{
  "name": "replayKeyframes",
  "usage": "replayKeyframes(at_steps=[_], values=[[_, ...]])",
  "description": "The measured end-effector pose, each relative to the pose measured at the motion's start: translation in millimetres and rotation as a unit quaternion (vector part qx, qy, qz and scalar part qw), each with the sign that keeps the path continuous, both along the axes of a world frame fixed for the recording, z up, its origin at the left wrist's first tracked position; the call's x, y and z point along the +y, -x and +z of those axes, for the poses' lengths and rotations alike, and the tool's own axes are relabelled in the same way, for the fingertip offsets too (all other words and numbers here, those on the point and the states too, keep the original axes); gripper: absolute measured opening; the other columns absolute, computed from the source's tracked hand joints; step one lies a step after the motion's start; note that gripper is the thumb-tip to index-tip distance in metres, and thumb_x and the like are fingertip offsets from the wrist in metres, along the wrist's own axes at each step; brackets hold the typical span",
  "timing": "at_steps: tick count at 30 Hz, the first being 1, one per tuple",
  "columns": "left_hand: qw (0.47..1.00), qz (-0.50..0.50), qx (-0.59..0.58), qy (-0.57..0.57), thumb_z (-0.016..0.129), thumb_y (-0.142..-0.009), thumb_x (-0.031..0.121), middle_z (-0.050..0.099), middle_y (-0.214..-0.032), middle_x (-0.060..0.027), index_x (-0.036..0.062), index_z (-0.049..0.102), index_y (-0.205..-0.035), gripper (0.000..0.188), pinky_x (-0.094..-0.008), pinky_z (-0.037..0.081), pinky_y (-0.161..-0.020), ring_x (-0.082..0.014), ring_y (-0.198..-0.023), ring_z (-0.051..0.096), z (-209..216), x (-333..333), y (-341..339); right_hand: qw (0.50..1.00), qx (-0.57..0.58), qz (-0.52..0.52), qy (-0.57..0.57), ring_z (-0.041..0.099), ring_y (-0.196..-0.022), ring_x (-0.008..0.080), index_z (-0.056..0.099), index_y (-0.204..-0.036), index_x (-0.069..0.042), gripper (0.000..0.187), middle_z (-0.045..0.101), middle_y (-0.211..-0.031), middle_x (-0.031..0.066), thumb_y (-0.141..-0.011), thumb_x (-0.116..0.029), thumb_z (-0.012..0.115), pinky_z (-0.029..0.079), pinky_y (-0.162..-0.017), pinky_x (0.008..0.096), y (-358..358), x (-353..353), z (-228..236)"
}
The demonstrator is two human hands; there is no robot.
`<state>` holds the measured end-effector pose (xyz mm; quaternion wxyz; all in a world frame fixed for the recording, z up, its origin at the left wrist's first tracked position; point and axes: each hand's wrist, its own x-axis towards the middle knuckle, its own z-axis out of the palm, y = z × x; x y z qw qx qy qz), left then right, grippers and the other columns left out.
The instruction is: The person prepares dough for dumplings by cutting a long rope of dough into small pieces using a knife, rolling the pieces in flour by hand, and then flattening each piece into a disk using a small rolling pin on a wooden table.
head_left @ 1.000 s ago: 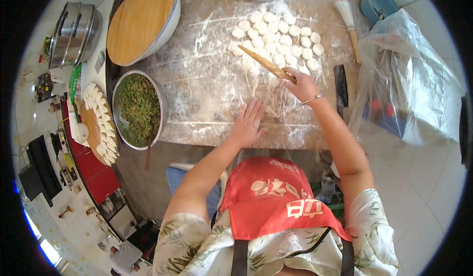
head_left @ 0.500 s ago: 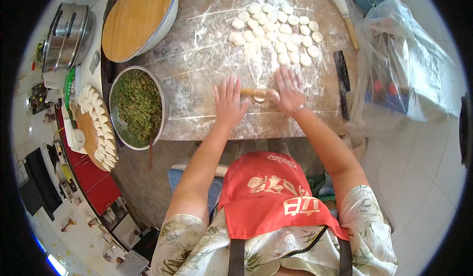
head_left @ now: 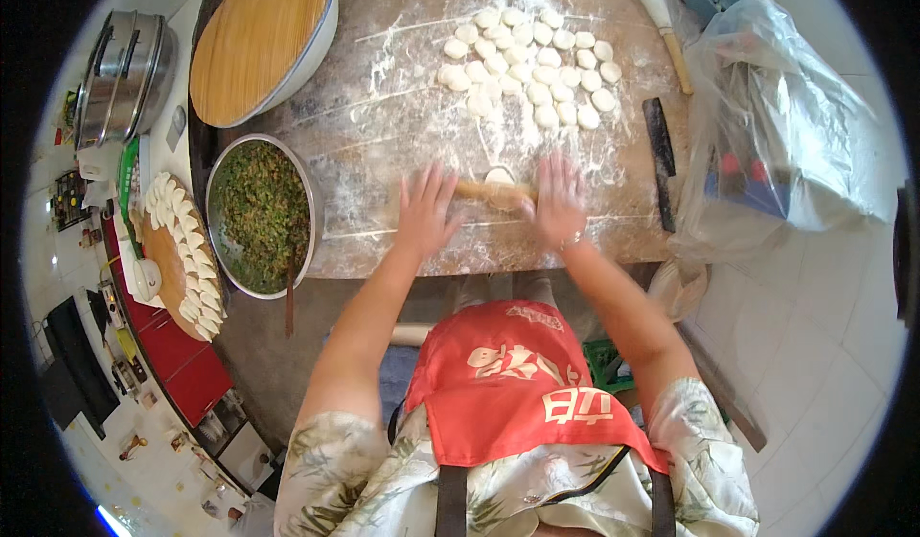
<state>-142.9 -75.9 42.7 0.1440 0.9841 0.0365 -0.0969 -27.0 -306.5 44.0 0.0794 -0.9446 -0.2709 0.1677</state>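
Note:
A wooden rolling pin (head_left: 471, 190) lies crosswise on the floured board (head_left: 383, 144), near its front edge. My left hand (head_left: 426, 209) rests over the pin's left end, fingers stretched and spread. Over the right end lies my right hand (head_left: 559, 204), its fingers extended forward and the thumb along the pin. Just beyond the middle of the pin a small dough round (head_left: 498, 175) shows, partly covered by it. Several flattened dough pieces (head_left: 541, 93) are grouped farther back on the board.
At left stand a steel bowl of chopped green filling (head_left: 261, 213), a large basin with a bamboo cover (head_left: 254, 39), and a round board with dumplings (head_left: 172, 259). Right of the dough lie a black strip-like tool (head_left: 659, 154), a brush (head_left: 671, 39) and a plastic-covered box (head_left: 767, 125).
Both hands have drawn the rolling pin slightly toward me. The dough round, earlier under the pin and showing on its near side, now shows on the far side.

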Motion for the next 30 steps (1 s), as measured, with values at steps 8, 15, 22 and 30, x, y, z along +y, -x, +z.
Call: replayKeyframes(at_steps=[8, 15, 22, 30], values=[[0.998, 0.013, -0.056, -0.026, 0.063, -0.081, 0.048, 0.024, -0.153, -0.0157, 0.0163, 0.025, -0.149, 0.084, -0.0581, 0.008, -0.114, -0.0345, -0.142, 0.019, -1, 7, -42, 0.998, 0.0, -0.056, -0.027, 0.008, -0.145, 0.037, 0.014, -0.148, 0.004, 0.088, 0.01, -0.155, 0.0233, -0.09, -0.056, 0.044, 0.006, -0.116, 0.05, -28, 8, 11], [1.0, 0.014, -0.023, 0.013, 0.064, -0.083, 0.041, 0.021, -0.154, -0.0186, 0.0067, 0.023, -0.149, 0.085, -0.0576, 0.007, -0.114, -0.0356, -0.143, 0.017, 13, 0, 3, 0.999, 0.022, -0.03, 0.003, 0.008, -0.145, 0.0359, 0.013, -0.148, 0.003, 0.087, 0.009, -0.156, 0.0218, -0.091, -0.054, 0.045, 0.005, -0.117, 0.0498, -4, -8, 7], [0.999, 0.031, -0.034, 0.023, 0.063, -0.081, 0.045, 0.026, -0.153, -0.0156, 0.008, 0.03, -0.146, 0.082, -0.0575, 0.009, -0.114, -0.0331, -0.142, 0.021, -3, -1, 45, 0.999, 0.038, 0.034, 0.001, 0.014, -0.143, 0.0378, 0.019, -0.148, -0.002, 0.083, 0.015, -0.155, 0.0197, -0.089, -0.049, 0.053, 0.011, -0.116, 0.0513, 6, -6, 23], [0.998, 0.02, -0.01, 0.056, 0.063, -0.079, 0.048, 0.029, -0.15, -0.0172, 0.008, 0.035, -0.144, 0.081, -0.0588, 0.011, -0.112, -0.037, -0.139, 0.025, 10, -31, 74, 0.991, 0.02, 0.087, -0.1, 0.026, -0.139, 0.0356, 0.054, -0.102, -0.008, 0.033, 0.022, -0.154, 0.0146, -0.075, -0.016, 0.07, 0.021, -0.114, 0.0499, 31, -52, 7]])
